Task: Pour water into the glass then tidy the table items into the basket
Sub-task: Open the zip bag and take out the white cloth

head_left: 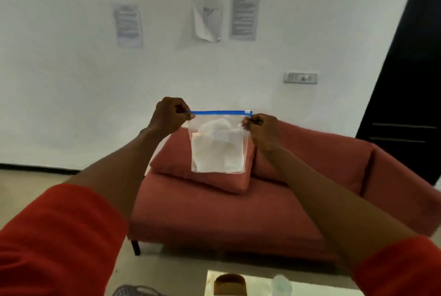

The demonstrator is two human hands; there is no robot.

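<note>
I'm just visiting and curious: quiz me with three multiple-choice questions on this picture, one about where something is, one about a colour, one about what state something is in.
1. Where is the clear bag?
A. Lying on the table
B. Held up in the air before the sofa
C. Inside a basket

2. What colour is the bag's zip strip?
A. Blue
B. Green
C. Yellow

3. How do the hands hold the bag?
A. Only one touches it
B. Both lie flat beneath it
C. Each pinches a top corner

Answers: 1 B, it hangs from the hands with the sofa behind it. 2 A, the top edge is blue. 3 C, the left hand and right hand grip opposite ends of the strip.
</note>
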